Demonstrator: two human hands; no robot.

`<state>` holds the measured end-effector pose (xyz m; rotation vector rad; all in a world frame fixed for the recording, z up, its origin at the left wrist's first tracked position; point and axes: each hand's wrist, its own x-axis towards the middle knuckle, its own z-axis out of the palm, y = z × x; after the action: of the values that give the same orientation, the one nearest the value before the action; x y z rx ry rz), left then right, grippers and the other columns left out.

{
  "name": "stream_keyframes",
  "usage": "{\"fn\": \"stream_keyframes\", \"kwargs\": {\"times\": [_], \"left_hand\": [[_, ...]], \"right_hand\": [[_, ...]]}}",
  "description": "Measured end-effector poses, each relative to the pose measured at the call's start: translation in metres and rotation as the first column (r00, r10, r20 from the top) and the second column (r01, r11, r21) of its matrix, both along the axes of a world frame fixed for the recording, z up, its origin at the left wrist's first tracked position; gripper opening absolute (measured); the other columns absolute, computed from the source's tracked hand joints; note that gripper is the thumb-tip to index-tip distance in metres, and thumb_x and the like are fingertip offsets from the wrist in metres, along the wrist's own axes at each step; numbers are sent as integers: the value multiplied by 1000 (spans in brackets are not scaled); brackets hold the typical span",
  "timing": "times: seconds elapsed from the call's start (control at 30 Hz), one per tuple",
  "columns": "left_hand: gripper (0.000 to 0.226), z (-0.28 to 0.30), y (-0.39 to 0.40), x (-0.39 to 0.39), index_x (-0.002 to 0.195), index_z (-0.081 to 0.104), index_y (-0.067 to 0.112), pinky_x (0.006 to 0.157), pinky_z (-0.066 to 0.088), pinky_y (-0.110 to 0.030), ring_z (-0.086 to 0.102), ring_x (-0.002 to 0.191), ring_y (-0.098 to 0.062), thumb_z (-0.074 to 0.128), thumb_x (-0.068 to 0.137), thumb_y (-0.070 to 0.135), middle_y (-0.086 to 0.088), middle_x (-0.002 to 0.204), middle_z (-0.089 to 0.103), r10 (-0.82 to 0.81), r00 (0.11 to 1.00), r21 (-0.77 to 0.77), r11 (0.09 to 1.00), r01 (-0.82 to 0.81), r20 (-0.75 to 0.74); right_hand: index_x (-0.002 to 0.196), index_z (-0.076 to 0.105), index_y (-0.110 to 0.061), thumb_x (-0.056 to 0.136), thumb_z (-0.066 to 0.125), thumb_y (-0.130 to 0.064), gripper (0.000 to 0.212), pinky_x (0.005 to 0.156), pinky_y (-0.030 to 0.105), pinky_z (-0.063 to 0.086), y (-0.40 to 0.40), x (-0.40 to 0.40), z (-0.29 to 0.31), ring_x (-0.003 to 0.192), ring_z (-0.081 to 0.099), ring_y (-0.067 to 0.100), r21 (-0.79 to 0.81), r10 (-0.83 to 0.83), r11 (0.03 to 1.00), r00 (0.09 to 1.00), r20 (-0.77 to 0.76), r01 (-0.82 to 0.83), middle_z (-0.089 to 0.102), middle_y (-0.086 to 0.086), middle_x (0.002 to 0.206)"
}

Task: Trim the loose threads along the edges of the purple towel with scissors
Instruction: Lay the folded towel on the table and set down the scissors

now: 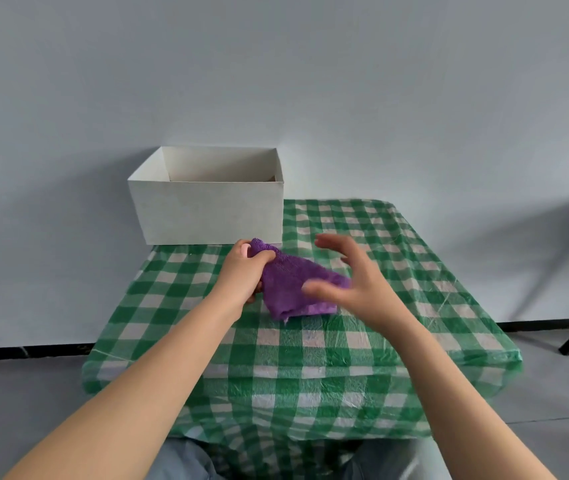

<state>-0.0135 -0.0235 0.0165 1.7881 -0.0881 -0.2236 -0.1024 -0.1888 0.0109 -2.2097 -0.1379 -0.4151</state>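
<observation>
Left hand (241,268): fingers curled round the far, bunched corner of the purple towel (290,282), gripping it and lifting that end clear of the worktop (362,348). From that corner the towel slopes down and to the right; its lower end rests on the green checked cloth near the worktop's middle, with a frayed tip showing at the near bottom corner.

Right hand (349,275): fingers spread and loosely bent, holding nothing (motion-blurred, so contact with the towel's right end cannot be confirmed). It sits just beside that end, on the right.

Key relation: the towel's long axis runs from the left hand's grip toward the right hand, which is therefore the nearer one to take the free end and draw an edge taut.

No scissors are visible anywhere in view. A white open box (207,209) stands at the far left edge of the worktop; its contents cannot be seen. Judgement: trimming has not begun.
</observation>
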Motion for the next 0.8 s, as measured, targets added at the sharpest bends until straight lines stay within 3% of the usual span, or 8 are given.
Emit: {"fn": "stream_keyframes", "kwargs": {"times": [0.07, 0.1, 0.2, 0.27, 0.37, 0.47, 0.63, 0.8], "left_hand": [[13, 0, 0, 1, 90, 48, 21, 36, 29, -19, 44, 48, -11, 56, 92, 31, -1, 70, 52, -17, 998, -25, 1000, 15, -62], [15, 0, -1, 2, 89, 48, 21, 35, 26, -18, 42, 46, -10, 57, 91, 32, -1, 67, 51, -23, 996, -47, 999, 19, -90], [19, 5, -1, 0, 87, 45, 20, 36, 22, -17, 40, 42, -9, 59, 90, 33, 1, 64, 51, -55, 987, -90, 995, 42, -152], [22, 8, 2, 0, 89, 45, 20, 37, 21, -18, 40, 42, -8, 61, 89, 35, 0, 67, 53, -88, 982, -88, 993, 74, -166], [31, 7, 8, 3, 98, 48, 17, 34, 23, -17, 38, 42, -7, 61, 88, 43, -2, 72, 54, -101, 988, -45, 994, 96, -114], [42, 4, 10, 5, 104, 49, 14, 35, 28, -17, 40, 50, -10, 51, 90, 54, -1, 76, 48, -35, 999, -5, 999, 35, 38], [50, 3, 14, 3, 96, 48, 17, 57, 42, -31, 48, 61, -16, 24, 94, 61, 2, 70, 45, 13, 934, 194, 977, -87, 357], [32, 3, 18, -5, 103, 38, 26, 46, 32, -24, 48, 55, -5, 19, 99, 51, 10, 69, 48, -104, 855, 448, 880, -160, 509]], "right_hand": [[143, 36, -30, 69, 70, -64, 89, 117, 36, 22, 5, 3, -7, 138, 32, 8, -465, 61, 885, 992, 111, -3, 41, -11, 146], [146, 33, -28, 70, 71, -60, 91, 116, 37, 21, 8, 5, -14, 141, 29, 12, -588, 101, 809, 984, 144, 3, 38, -8, 149], [146, 33, -21, 71, 72, -50, 89, 115, 39, 26, 16, 12, -32, 141, 32, 18, -666, 114, 744, 975, 189, 43, 38, -4, 151], [136, 45, -18, 75, 68, -44, 70, 109, 38, 36, 15, 14, -35, 134, 42, 16, -552, 86, 833, 974, 211, 46, 47, -5, 145], [112, 60, -20, 83, 69, -23, 30, 88, 33, 51, 9, 15, -28, 103, 60, 9, -282, 20, 959, 993, 119, 15, 65, -10, 118], [98, 62, -13, 94, 60, -27, 14, 69, 25, 45, 12, 15, -17, 74, 56, 11, 13, -101, 995, 994, 29, 101, 67, 0, 87], [97, 64, -15, 97, 58, -27, 14, 76, 37, 53, 12, 21, 1, 86, 65, 23, 488, -207, 843, 974, -95, 227, 69, 9, 95], [115, 61, -10, 97, 58, -20, 21, 74, 36, 57, -6, 29, -4, 80, 67, 24, 663, -77, 648, 898, -433, 375, 70, 12, 101]]}}
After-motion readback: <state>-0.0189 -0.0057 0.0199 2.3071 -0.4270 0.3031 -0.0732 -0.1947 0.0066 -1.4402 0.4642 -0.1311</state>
